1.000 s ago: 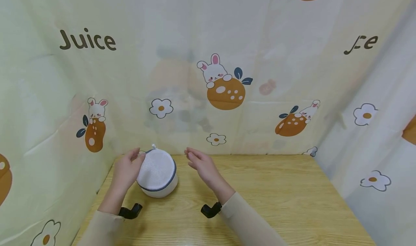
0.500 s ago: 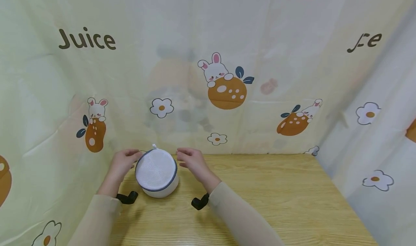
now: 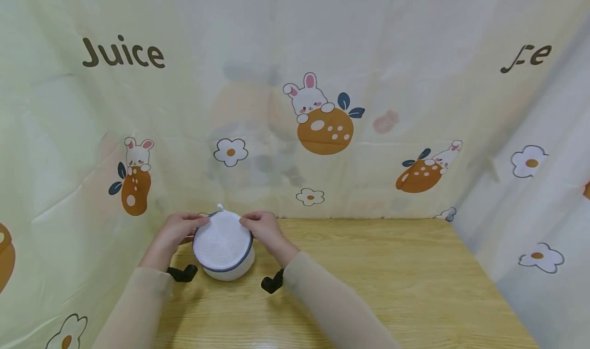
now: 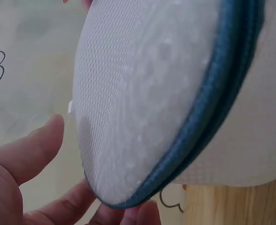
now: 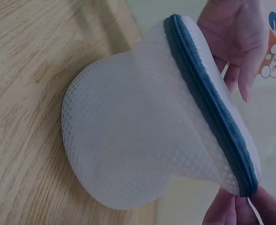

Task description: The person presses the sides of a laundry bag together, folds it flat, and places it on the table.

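White mesh makes up the round laundry bag (image 3: 222, 246), which sits on the wood-grain surface (image 3: 392, 277), toward its left side and near the back. A blue zipper (image 5: 213, 112) runs around the rim of its flat top, and a small white loop (image 3: 220, 207) sticks up at the far side. The left hand (image 3: 177, 228) is at the rim's far left, its fingers (image 4: 74, 199) against the edge and its thumb standing clear of the mesh, so it has no pinch on the bag. On the far right, the right hand (image 3: 265, 228) does much the same: fingers touch the end of the zippered edge while the thumb stays apart above the top. Each wrist carries a black mount (image 3: 272, 281), just past the cuff of a beige sleeve (image 3: 336, 298). Behind the surface hangs a pale cloth (image 3: 253, 46) printed with white flowers (image 3: 231, 152), oranges with rabbits leaning over them (image 3: 325, 128), and the dark word "Juice" (image 3: 123, 53). Similar cloth lines both sides.
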Tool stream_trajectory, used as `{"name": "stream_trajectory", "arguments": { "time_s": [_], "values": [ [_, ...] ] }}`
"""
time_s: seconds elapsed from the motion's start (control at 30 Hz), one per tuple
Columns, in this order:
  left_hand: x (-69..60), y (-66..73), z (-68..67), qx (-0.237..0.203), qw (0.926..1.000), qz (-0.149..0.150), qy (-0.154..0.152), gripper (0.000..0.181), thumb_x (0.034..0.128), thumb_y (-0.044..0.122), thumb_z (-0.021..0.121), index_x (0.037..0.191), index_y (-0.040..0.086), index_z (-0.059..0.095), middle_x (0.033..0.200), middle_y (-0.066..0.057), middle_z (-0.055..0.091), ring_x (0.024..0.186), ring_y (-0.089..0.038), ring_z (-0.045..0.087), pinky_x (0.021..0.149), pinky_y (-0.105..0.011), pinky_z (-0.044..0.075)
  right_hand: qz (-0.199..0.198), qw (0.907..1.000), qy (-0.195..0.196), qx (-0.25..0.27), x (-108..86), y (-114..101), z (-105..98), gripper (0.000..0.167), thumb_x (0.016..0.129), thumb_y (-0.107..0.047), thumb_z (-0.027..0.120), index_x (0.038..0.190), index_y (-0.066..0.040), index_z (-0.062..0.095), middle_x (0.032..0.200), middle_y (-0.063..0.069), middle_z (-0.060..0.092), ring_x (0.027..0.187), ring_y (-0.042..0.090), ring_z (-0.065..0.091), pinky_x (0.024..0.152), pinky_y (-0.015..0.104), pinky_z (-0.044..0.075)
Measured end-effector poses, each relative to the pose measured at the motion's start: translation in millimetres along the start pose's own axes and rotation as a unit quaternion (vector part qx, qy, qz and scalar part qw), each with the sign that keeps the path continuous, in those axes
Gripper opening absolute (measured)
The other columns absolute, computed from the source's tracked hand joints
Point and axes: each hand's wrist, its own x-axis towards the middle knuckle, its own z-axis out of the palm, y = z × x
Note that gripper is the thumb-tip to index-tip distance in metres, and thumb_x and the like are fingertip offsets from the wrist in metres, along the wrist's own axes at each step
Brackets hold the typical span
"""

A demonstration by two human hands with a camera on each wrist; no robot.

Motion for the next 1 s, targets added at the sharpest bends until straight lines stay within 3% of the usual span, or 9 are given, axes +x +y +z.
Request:
{"name": "stream_trajectory", "arguments": {
  "time_s": [0.2,0.47,1.0],
  "values": [
    [4.9,3.0,5.0,0.015,0.9998,0.012,-0.007,0.059,0.0986,0.039,0.079,0.139,-0.003,0.066,0.139,-0.023,0.066,0.113,-0.029,0.067,0.107,-0.049,0.057,0.010,0.9988,0.028,-0.037,2.5,-0.6,6.5,0.027,0.101,-0.028,0.076,0.119,-0.008,0.080,0.119,0.008,0.078,0.103,0.016,0.073,0.091,0.033,0.064],
    [12.1,5.4,13.0,0.019,0.9997,0.003,-0.017,0.052,0.0994,0.029,0.078,0.136,-0.005,0.066,0.131,-0.021,0.068,0.101,-0.023,0.068,0.084,-0.033,0.060,0.019,0.9976,0.050,-0.044,7.9,4.1,13.3,0.021,0.101,-0.021,0.077,0.114,-0.005,0.080,0.113,0.010,0.078,0.097,0.016,0.072,0.086,0.031,0.064],
    [16.9,1.9,17.0,0.010,0.9997,-0.005,-0.021,0.042,0.1007,0.026,0.077,0.130,-0.004,0.069,0.119,-0.015,0.070,0.096,-0.023,0.066,0.075,-0.029,0.056,0.058,0.9963,0.058,-0.026,13.2,7.2,16.2,0.019,0.099,-0.019,0.079,0.111,-0.004,0.080,0.111,0.010,0.077,0.094,0.016,0.071,0.085,0.029,0.063]
  ]
}}
